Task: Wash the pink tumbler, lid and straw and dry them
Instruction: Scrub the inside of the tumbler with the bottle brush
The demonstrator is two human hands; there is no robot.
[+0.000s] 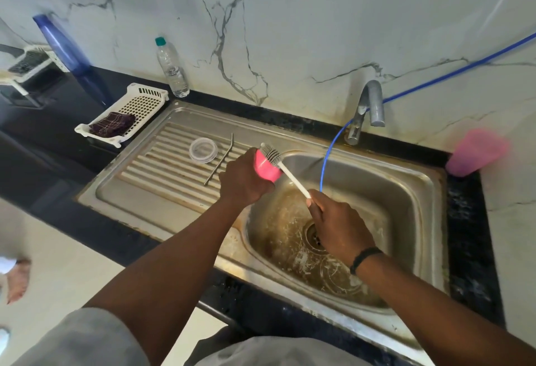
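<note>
At the centre of the frame, over the sink's (406, 191) left rim, the left hand (243, 182) wraps its fingers around the pink tumbler (266, 168). The tumbler's long axis tilts up and to the right. The right hand (336, 226) grips the white handle of a bottle brush (278, 162), whose bristles lie against the tumbler's upper end. The tumbler is probably light, stiff plastic, slippery when wet, best held around its body. The clear lid (203, 150) and metal straw (221, 159) lie on the draining board (162, 174), the straw running diagonally.
</note>
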